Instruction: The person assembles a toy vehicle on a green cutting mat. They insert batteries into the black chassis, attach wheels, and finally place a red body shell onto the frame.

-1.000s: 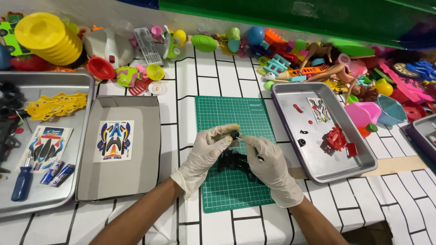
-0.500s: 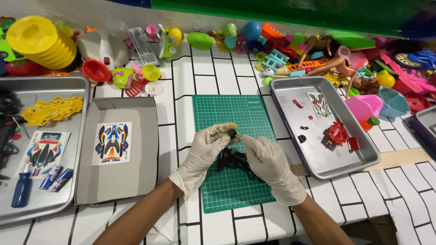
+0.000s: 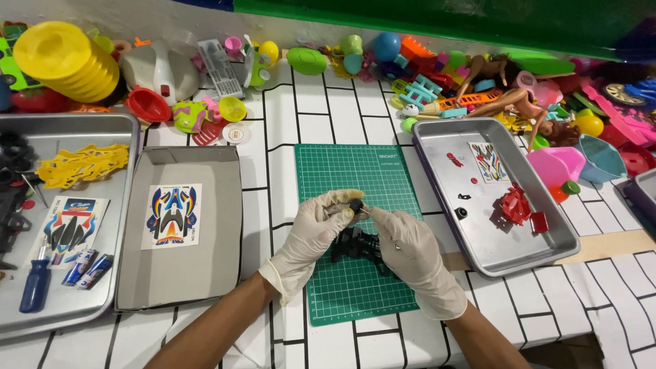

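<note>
Both gloved hands meet over the green cutting mat (image 3: 355, 171). The left hand (image 3: 316, 229) curls its thumb and forefinger around a small black part (image 3: 356, 205), and the right hand (image 3: 408, 242) pinches at the same part from the other side, fingertips nearly touching the left ones. The part is too small and too covered to tell its long axis or which way it points. Directly below the fingertips, between the two palms, a black toy chassis (image 3: 359, 244) lies on the mat, partly hidden by the right hand; its length seems to run roughly left to right, though its ends cannot be made out.

Just right of the right hand stands a metal tray (image 3: 540, 256) holding red plastic parts (image 3: 516, 205), a small sticker sheet (image 3: 488, 161) and a few tiny black bits. Left of the left hand sits a shallow grey cardboard box lid (image 3: 219, 273) with a colourful car sticker sheet (image 3: 172, 215) in it. Further left, a second metal tray (image 3: 82, 123) carries a yellow parts frame (image 3: 82, 164), a blue screwdriver (image 3: 34, 290) and small batteries (image 3: 87, 268). Beyond the mat, away from the hands, a heap of bright plastic toys (image 3: 437, 82) lines the table edge, with a stack of yellow discs (image 3: 65, 58) at far left.
</note>
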